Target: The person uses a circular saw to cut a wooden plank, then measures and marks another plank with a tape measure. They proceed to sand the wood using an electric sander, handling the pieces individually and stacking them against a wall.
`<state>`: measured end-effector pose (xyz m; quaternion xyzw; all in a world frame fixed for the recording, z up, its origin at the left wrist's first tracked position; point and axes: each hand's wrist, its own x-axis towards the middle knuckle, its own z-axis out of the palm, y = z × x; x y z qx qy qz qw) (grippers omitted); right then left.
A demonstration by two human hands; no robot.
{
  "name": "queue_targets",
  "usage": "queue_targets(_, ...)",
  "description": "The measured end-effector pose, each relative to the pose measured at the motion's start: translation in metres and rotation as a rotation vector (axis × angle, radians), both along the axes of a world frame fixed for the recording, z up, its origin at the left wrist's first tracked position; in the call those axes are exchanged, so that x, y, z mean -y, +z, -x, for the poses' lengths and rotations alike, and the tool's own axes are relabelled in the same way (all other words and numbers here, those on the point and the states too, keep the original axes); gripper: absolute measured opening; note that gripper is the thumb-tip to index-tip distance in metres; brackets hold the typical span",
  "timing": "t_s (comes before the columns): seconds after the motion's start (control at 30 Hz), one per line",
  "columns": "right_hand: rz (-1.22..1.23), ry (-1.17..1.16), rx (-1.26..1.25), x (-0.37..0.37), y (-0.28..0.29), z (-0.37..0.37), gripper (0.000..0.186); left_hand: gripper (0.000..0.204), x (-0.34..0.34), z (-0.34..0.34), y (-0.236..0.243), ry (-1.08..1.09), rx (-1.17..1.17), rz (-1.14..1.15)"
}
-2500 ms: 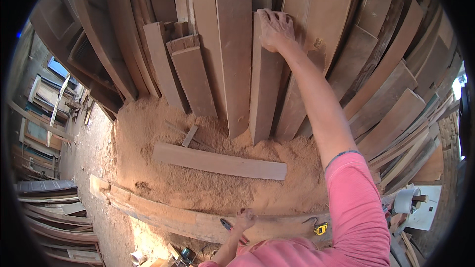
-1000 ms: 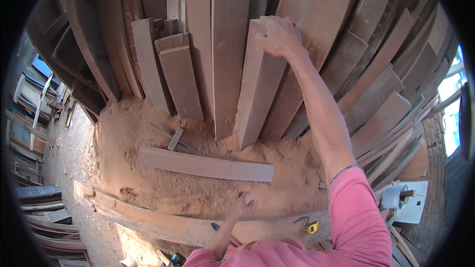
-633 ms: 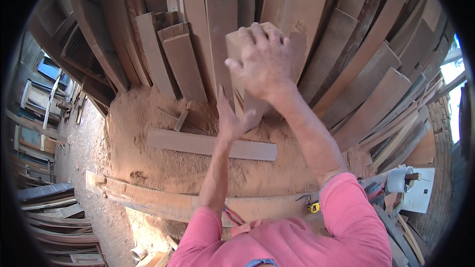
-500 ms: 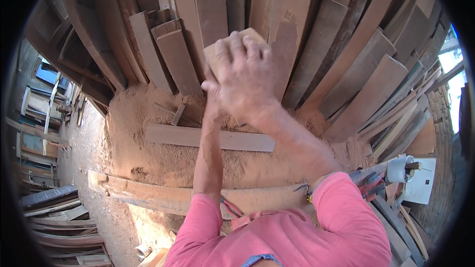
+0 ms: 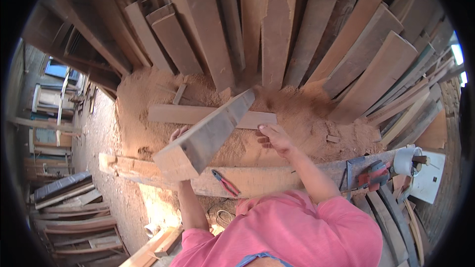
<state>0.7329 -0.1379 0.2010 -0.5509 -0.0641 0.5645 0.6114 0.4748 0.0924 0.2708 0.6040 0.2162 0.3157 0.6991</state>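
Observation:
A thick wooden beam (image 5: 208,133) is lifted at a slant, its near end toward my body, its far end over the sawdust. My left hand (image 5: 179,134) grips it from underneath at the near half, mostly hidden, with fingertips showing past its upper left side. My right hand (image 5: 273,139) is apart from the beam, to its right, with fingers loosely curled and apart and nothing in them. It is just below the right end of a flat board (image 5: 173,113) that lies on the sawdust, partly hidden behind the beam.
Boards (image 5: 366,79) lean in a dense row around the sawdust heap (image 5: 133,133). A long plank (image 5: 114,163) edges it, with red-handled pliers (image 5: 223,183) and a red tool (image 5: 372,175). A white bucket (image 5: 405,163) stands at right, stacked wood (image 5: 79,222) at lower left.
The beam that stood upright among the leaning boards has been pulled out and tipped toward me. My right hand has let go of its top and moved down; my left hand holds it from below.

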Motion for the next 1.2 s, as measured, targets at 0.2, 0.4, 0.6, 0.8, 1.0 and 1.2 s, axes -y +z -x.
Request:
queue_targets(0.2, -0.006, 0.099, -0.704, -0.033, -0.056, 0.036, 0.065, 0.072, 0.072, 0.063, -0.017, 0.291, -0.118, 0.285)
queue_targets(0.4, 0.117, -0.042, -0.6, -0.06, -0.095, 0.099, 0.049, 0.076, 0.132, 0.12, -0.101, 0.314, -0.17, 0.566)
queue_targets(0.6, 0.031, -0.148, -0.697, -0.035, -0.136, 0.143, 0.041, 0.08, 0.167, 0.168, -0.157, 0.231, -0.09, 0.823)
queue_targets(0.8, 0.102, -0.238, -0.55, -0.033, -0.136, 0.179, 0.041, 0.097, 0.138, 0.187, -0.101, -0.143, -0.199, 0.99)
queue_targets(1.0, 0.303, -0.258, -0.105, -0.044, -0.196, 0.207, 0.051, 0.083, 0.125, 0.181, -0.089, -0.296, -0.688, 0.629)
queue_targets(1.2, 0.337, -0.118, 0.363, -0.067, -0.135, 0.222, 0.07, 0.06, 0.127, 0.254, -0.187, 0.063, -0.298, 1.35)
